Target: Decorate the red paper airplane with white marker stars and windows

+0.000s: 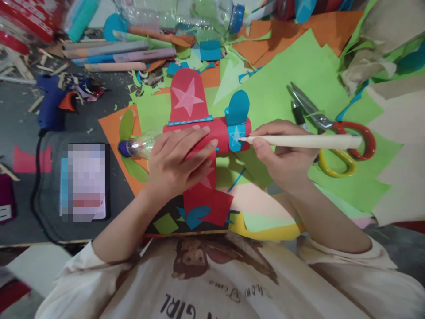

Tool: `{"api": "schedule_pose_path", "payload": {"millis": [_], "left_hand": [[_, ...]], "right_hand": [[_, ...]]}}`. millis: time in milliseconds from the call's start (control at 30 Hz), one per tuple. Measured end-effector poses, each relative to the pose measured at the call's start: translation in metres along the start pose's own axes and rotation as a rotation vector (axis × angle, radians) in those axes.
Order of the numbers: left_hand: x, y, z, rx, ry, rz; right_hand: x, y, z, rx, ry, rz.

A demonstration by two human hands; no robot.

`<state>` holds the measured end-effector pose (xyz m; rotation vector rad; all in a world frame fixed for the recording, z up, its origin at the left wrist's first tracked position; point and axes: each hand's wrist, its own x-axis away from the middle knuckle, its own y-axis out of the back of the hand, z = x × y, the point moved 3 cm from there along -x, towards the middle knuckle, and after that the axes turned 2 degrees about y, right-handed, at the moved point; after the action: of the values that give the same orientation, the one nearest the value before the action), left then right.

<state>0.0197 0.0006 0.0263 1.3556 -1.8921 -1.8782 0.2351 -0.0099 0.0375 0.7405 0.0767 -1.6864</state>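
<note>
A toy plane made from a plastic bottle wrapped in red paper [217, 126] lies across the table before me. Its red wing [188, 95] bears a pale star, and a green propeller [126, 125] sits by the purple cap at the left end. My left hand [181, 157] rests on the body, fingers stretched out, pressing it down. In my right hand [287, 155] is a white marker [299, 141], gripped like a pen. Its tip touches a star outline on the blue tail piece [236, 137]. The second wing is partly hidden under my left hand.
Scissors [322, 120] with red and yellow handles lie at right, beside a black pen [298, 113]. Green paper [279, 84] spreads underneath. At left are a blue glue gun [51, 99], its black cable, and a phone [86, 181]. Markers [129, 56] and a clear bottle [186, 15] lie behind.
</note>
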Motion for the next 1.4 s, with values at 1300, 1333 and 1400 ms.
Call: {"api": "schedule_pose_path", "payload": {"millis": [1300,1333,1400], "left_hand": [[0.0000,0.0024,-0.0007,-0.004,-0.046,-0.029],[-0.0001,0.0025,-0.0012,-0.018,-0.062,-0.050],[-0.0002,0.0023,-0.0019,-0.032,-0.080,-0.082]], "right_hand": [[0.0042,-0.0030,0.0005,-0.029,0.072,0.005],[0.0042,-0.0034,0.0003,-0.027,0.074,0.016],[0.0043,-0.0042,0.0004,-0.039,0.092,0.025]]}}
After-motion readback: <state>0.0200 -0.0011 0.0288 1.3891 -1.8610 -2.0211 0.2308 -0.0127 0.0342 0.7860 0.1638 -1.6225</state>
